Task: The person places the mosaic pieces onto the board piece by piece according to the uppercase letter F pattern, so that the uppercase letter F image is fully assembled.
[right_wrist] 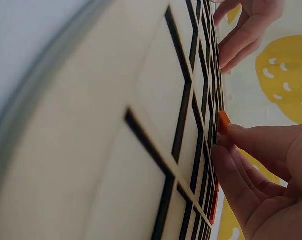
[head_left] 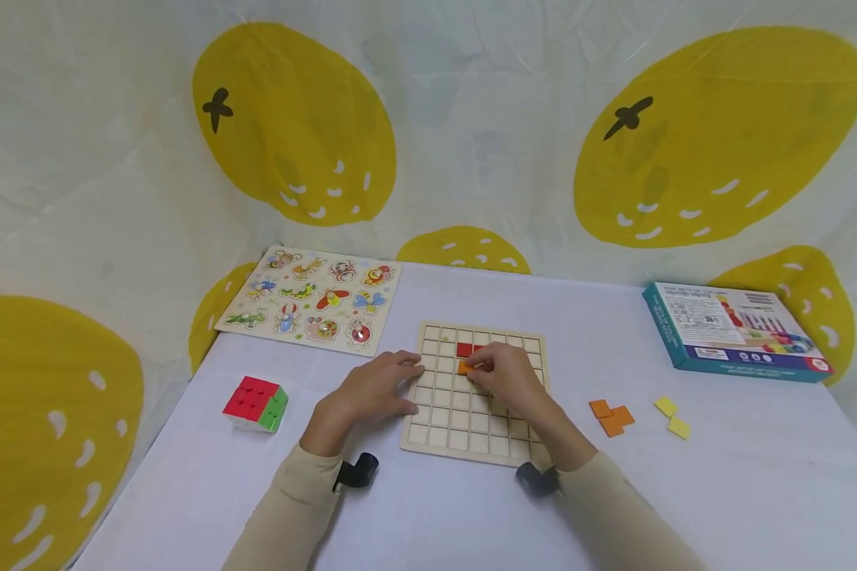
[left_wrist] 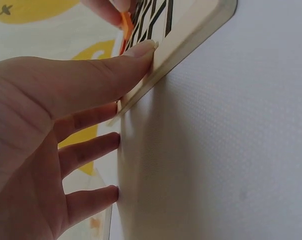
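Note:
A square wooden grid board [head_left: 439, 414] lies on the white table, its cells divided by dark grooves. My right hand [head_left: 509, 379] pinches an orange square tile [head_left: 463, 368] between thumb and fingers over the board's upper middle; in the right wrist view the tile [right_wrist: 223, 121] stands tilted at the board's surface. Just behind it, a red tile [head_left: 464, 349] sits in a cell, with more red partly hidden by the hand. My left hand [head_left: 374, 390] rests at the board's left edge, its thumb [left_wrist: 136, 55] on the rim and its other fingers extended, some touching the table.
Right of the board lie three orange tiles [head_left: 612, 422] and two yellow tiles [head_left: 666, 407]. A red, green and white puzzle cube [head_left: 255, 403] stands at left. Behind it lies an insect picture puzzle [head_left: 314, 301]. A teal-edged box [head_left: 739, 333] lies at the back right.

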`<state>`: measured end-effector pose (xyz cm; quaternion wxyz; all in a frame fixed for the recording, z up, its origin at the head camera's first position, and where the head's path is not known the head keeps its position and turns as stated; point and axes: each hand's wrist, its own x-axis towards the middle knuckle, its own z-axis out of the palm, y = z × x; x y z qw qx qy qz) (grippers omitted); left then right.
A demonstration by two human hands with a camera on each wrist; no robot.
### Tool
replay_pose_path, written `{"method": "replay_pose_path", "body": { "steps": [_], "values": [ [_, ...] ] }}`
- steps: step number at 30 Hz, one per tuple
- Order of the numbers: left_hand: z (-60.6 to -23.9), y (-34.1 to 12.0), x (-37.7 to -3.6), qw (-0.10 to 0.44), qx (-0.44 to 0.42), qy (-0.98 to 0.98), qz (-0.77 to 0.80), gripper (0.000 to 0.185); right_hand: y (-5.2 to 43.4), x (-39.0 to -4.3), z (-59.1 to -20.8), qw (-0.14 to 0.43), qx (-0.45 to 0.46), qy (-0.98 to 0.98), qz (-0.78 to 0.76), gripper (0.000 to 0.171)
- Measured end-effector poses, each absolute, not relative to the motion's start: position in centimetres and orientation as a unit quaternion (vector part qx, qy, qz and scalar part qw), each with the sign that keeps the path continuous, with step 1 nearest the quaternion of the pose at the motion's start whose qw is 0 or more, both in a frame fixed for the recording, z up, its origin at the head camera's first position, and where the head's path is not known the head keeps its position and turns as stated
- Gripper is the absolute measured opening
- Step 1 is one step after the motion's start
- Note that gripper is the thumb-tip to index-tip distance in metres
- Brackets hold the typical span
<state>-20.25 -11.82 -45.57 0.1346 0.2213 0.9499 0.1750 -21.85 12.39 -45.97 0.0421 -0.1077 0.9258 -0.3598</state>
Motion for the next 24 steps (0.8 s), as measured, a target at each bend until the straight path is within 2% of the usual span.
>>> {"method": "replay_pose_path", "body": {
  "steps": [24],
  "values": [
    [-45.6, -11.4, -20.2, 0.142, 0.203, 0.952, 0.179, 0.066, 11.1, -21.9, -46.0, 0.003, -0.112, 0.950, -0.292, 0.014]
  ]
}}
